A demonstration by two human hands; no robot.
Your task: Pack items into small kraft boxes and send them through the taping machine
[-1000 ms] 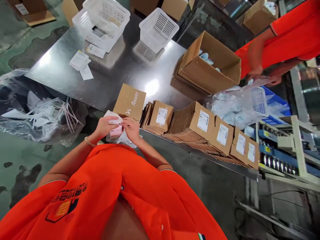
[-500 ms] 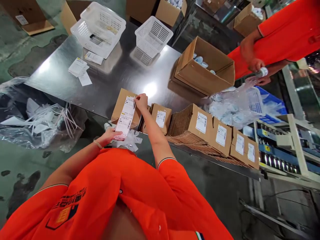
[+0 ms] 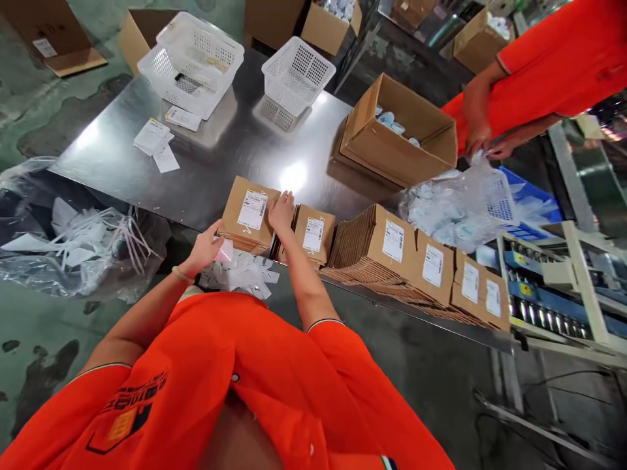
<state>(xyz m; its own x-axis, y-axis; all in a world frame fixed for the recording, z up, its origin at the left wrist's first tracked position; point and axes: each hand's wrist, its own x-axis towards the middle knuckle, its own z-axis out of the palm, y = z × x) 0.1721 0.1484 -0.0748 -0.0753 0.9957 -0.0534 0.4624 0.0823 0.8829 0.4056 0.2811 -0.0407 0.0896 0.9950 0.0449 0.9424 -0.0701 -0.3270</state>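
A flat brown carton stack [image 3: 234, 212] lies at the table's near edge, with a white printed label [image 3: 253, 209] on its top carton. My left hand [image 3: 206, 248] is at the stack's lower left corner, thumb and fingers closed on a pale pinkish paper strip [image 3: 225, 250]. At the stack's right side rests my right hand [image 3: 281, 212], fingers spread over the carton's edge, holding nothing visible. Just right of it stands another labelled carton stack [image 3: 313, 234]. White paper scraps [image 3: 245, 274] lie below the table edge, in front of my body.
Leaning labelled cartons [image 3: 392, 241] run along the near edge. Farther back are two white baskets [image 3: 298, 75], loose labels [image 3: 153, 137] and an open box [image 3: 401, 130]. A plastic bag of scraps [image 3: 98, 235] hangs left. Another person's hands [image 3: 482, 143] hold clear plastic.
The long label strip has left the carton's top; one label now lies flat there, and my left hand has moved up and left with a short strip. The other person's hands have shifted left.
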